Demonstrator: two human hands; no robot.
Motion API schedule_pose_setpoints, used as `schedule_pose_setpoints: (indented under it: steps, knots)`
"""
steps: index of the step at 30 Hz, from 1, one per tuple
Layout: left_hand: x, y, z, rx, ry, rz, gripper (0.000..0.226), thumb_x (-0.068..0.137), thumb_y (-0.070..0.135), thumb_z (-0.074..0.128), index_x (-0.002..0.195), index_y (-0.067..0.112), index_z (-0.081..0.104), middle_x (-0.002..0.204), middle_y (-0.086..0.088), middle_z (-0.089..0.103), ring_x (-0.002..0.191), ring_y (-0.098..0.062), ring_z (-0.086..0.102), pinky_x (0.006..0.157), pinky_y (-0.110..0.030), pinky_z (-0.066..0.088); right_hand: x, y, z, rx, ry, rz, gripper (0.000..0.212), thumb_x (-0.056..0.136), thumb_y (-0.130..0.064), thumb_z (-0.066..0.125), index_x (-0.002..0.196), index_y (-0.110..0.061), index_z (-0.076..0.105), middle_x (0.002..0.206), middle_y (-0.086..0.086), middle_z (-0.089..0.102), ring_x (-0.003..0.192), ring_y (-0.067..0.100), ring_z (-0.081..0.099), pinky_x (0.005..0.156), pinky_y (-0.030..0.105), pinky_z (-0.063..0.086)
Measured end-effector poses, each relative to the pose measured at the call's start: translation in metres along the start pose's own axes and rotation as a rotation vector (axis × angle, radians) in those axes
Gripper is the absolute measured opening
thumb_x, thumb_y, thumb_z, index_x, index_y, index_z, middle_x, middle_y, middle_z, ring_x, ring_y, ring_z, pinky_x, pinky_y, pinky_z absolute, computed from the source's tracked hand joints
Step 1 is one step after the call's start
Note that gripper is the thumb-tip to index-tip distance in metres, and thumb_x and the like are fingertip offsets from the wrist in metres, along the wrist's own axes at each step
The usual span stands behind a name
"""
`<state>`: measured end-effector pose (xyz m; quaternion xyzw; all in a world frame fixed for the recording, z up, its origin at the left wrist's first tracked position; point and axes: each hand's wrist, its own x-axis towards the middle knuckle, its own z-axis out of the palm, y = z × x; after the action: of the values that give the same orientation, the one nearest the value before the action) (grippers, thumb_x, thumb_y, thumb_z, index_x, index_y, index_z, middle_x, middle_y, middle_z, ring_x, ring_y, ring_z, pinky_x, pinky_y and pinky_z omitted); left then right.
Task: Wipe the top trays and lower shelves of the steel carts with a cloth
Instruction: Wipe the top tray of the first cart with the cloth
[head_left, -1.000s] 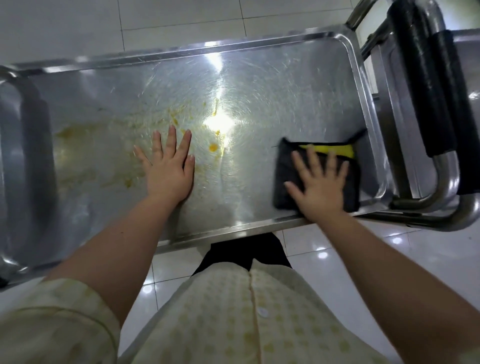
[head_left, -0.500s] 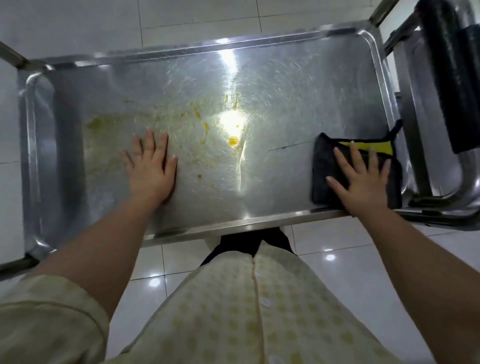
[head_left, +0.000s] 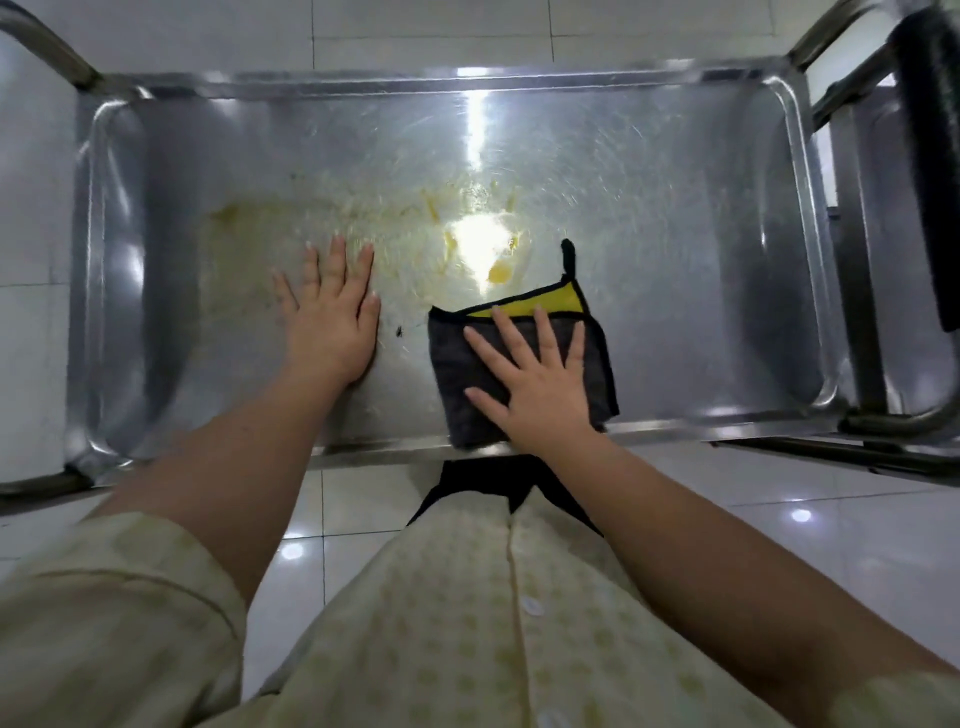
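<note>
Both hands lie flat, fingers spread: right hand presses cloth, left hand tray.

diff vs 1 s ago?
Right hand slid the cloth left along the top tray, from its right end to just beside the yellow spill. Nothing gripped or released. Left hand stays flat on the tray; spill still there.

No readable text, label, brand, number or sign shows anywhere in view.

glossy white floor tiles, thin grey grout lines, bright light spots reflected.
</note>
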<state>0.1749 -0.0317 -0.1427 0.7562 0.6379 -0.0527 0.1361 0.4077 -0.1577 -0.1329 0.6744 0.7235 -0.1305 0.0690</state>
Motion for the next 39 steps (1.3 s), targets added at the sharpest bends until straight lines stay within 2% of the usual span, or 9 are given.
schedule_pose_setpoints:
  steps: [3,7,10,15,17,20,27,35,39]
  knots:
    - [-0.001,0.004,0.0,-0.008,0.009,-0.005,0.055,0.103,0.044,0.019,0.154,0.036,0.001,0.164,0.004,-0.005,0.15,-0.026,-0.008,0.116,-0.059,-0.008,-0.024,0.088,-0.004,0.006,0.006,0.237,0.069,0.087,-0.075,0.017,0.149,-0.051,0.0,0.163,-0.01,0.004,0.149,0.036,0.002,0.113,0.066,-0.005]
    - [-0.002,0.002,0.001,-0.009,0.018,0.001,0.055,0.103,0.043,0.019,0.155,0.036,0.001,0.164,0.003,-0.005,0.15,-0.027,-0.008,0.115,-0.061,-0.007,-0.052,0.162,-0.011,0.031,-0.06,0.4,0.071,0.085,-0.079,0.005,0.149,-0.052,-0.005,0.164,-0.008,-0.002,0.148,0.035,-0.006,0.113,0.066,-0.001]
    - [-0.001,-0.001,0.0,-0.014,0.016,-0.007,0.055,0.103,0.043,0.019,0.155,0.036,0.001,0.164,0.003,-0.006,0.15,-0.027,-0.01,0.115,-0.06,-0.009,-0.034,0.125,-0.012,0.01,-0.034,0.4,0.072,0.084,-0.077,0.008,0.15,-0.049,-0.004,0.163,-0.008,-0.006,0.147,0.04,-0.006,0.112,0.068,-0.001]
    - [-0.001,-0.002,0.001,-0.005,0.011,-0.004,0.055,0.102,0.046,0.013,0.154,0.037,-0.003,0.164,0.003,-0.007,0.15,-0.026,-0.01,0.115,-0.061,-0.008,0.024,-0.023,-0.006,-0.04,-0.005,0.066,0.072,0.087,-0.074,0.017,0.153,-0.045,0.007,0.164,-0.006,0.002,0.147,0.045,-0.002,0.11,0.071,-0.004]
    - [-0.001,-0.003,0.003,-0.004,0.01,-0.006,0.055,0.101,0.048,0.011,0.153,0.039,-0.004,0.164,0.004,-0.008,0.15,-0.026,-0.01,0.114,-0.063,-0.008,0.045,-0.056,-0.008,-0.036,0.013,0.045,0.07,0.089,-0.074,0.014,0.152,-0.046,0.003,0.164,-0.007,-0.002,0.147,0.042,-0.006,0.109,0.07,-0.007]
    - [0.002,0.0,0.004,-0.009,0.001,-0.019,0.053,0.101,0.05,0.008,0.152,0.044,-0.007,0.163,0.007,-0.012,0.149,-0.025,-0.012,0.11,-0.067,-0.013,0.059,-0.05,-0.009,-0.03,0.006,0.078,0.068,0.09,-0.074,0.008,0.151,-0.048,-0.008,0.163,-0.009,-0.01,0.147,0.039,-0.014,0.11,0.069,-0.01]
    - [0.002,-0.001,0.009,-0.023,0.031,-0.009,0.054,0.099,0.054,0.002,0.151,0.045,-0.01,0.162,0.008,-0.015,0.149,-0.025,-0.014,0.11,-0.066,-0.016,0.0,-0.026,0.003,-0.048,-0.016,-0.039,0.068,0.092,-0.072,0.015,0.153,-0.044,0.006,0.164,-0.002,0.004,0.147,0.043,-0.005,0.11,0.072,-0.001]
    - [0.003,-0.005,0.013,-0.038,0.082,-0.007,0.054,0.101,0.051,0.014,0.153,0.045,0.0,0.164,0.008,-0.004,0.15,-0.022,-0.005,0.112,-0.064,-0.013,0.185,0.007,-0.05,0.003,-0.004,0.05,0.065,0.089,-0.074,0.008,0.149,-0.052,-0.006,0.163,-0.009,-0.008,0.146,0.041,-0.013,0.109,0.071,-0.01]
    - [0.004,-0.006,0.009,-0.007,0.053,-0.024,0.055,0.1,0.051,0.014,0.153,0.045,0.002,0.164,0.009,-0.004,0.15,-0.022,-0.008,0.111,-0.059,-0.017,0.203,0.009,-0.053,-0.03,0.027,0.034,0.066,0.091,-0.073,0.01,0.151,-0.048,-0.001,0.164,-0.007,-0.004,0.147,0.041,-0.011,0.108,0.073,-0.005]
